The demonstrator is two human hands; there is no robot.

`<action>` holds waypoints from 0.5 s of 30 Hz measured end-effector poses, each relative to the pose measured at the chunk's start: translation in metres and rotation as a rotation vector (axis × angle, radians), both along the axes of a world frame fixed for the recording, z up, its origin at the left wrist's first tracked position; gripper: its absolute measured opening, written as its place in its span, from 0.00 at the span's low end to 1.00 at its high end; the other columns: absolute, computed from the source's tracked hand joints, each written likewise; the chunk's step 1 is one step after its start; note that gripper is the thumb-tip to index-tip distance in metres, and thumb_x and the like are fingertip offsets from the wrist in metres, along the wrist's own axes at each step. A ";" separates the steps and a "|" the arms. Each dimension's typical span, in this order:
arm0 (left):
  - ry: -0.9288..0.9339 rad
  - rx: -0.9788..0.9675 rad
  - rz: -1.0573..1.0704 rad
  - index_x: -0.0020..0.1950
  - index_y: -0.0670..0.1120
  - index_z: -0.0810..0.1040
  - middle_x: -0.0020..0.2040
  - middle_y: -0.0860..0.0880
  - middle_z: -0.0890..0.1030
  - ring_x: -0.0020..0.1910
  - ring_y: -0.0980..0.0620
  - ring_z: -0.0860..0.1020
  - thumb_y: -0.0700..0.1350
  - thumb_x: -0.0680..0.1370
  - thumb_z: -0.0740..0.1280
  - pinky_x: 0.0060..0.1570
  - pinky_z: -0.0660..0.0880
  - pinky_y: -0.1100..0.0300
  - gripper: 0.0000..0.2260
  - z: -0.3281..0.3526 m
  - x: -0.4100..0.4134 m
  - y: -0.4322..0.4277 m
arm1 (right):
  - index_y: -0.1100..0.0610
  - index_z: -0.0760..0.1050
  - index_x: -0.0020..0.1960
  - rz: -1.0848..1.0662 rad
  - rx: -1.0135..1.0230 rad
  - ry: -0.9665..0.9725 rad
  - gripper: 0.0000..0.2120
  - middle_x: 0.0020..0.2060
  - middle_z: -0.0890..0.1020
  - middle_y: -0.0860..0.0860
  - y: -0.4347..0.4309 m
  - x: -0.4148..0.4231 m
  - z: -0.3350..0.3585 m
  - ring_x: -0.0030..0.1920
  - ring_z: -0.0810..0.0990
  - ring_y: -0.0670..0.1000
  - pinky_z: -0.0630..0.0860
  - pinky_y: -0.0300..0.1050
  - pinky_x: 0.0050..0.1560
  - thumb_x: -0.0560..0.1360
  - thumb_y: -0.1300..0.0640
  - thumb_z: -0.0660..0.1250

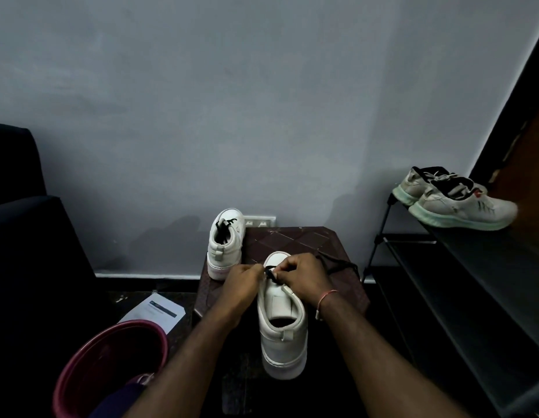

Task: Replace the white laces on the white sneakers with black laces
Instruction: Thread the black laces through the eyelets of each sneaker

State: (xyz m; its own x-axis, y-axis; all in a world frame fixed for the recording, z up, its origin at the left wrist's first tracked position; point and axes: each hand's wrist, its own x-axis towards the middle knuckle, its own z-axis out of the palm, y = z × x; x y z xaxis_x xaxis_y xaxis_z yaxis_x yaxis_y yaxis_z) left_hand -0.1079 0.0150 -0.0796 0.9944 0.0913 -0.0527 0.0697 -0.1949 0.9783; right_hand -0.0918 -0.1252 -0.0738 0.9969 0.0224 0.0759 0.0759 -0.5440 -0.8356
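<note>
A white sneaker (pixel 282 333) stands on the small brown table (pixel 295 239), heel toward me. My left hand (pixel 241 283) and my right hand (pixel 301 276) meet over its toe end and both pinch a black lace (pixel 270 273) at the lowest eyelets. The rest of that black lace (pixel 337 263) trails to the right across the table. A second white sneaker (pixel 226 245) stands at the table's far left corner, with black lace in it.
A pink tub (pixel 111 366) sits at lower left with a printed paper (pixel 153 310) beside it. A dark sofa (pixel 24 221) fills the left. On the right, a black rack (pixel 461 267) carries a pair of grey sneakers (pixel 452 200). The grey wall is close behind.
</note>
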 end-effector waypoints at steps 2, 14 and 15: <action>-0.008 -0.004 0.008 0.30 0.45 0.74 0.30 0.47 0.72 0.34 0.52 0.68 0.40 0.76 0.61 0.36 0.63 0.55 0.13 -0.002 0.001 0.000 | 0.61 0.84 0.37 -0.023 -0.001 -0.014 0.02 0.33 0.84 0.54 0.001 -0.001 -0.001 0.31 0.77 0.41 0.74 0.34 0.37 0.68 0.66 0.73; -0.065 -0.131 -0.011 0.41 0.42 0.80 0.38 0.47 0.82 0.37 0.54 0.77 0.36 0.77 0.68 0.39 0.75 0.61 0.05 -0.023 0.009 0.003 | 0.54 0.84 0.39 -0.071 -0.143 -0.098 0.02 0.37 0.85 0.49 0.008 0.002 -0.008 0.38 0.80 0.44 0.73 0.37 0.39 0.70 0.59 0.72; -0.085 -0.079 -0.014 0.41 0.43 0.79 0.38 0.47 0.81 0.37 0.54 0.76 0.36 0.77 0.68 0.40 0.74 0.61 0.06 -0.024 0.011 0.003 | 0.53 0.84 0.40 -0.061 -0.173 -0.106 0.02 0.39 0.84 0.49 0.008 0.001 -0.008 0.39 0.79 0.45 0.73 0.37 0.41 0.70 0.58 0.72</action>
State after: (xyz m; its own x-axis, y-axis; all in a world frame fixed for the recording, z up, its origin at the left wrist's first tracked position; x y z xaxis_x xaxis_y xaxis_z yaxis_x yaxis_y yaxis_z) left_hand -0.0966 0.0183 -0.1032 0.9968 0.0764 0.0251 -0.0160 -0.1173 0.9930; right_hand -0.0905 -0.1170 -0.0815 0.9834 -0.0154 0.1809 0.1214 -0.6849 -0.7184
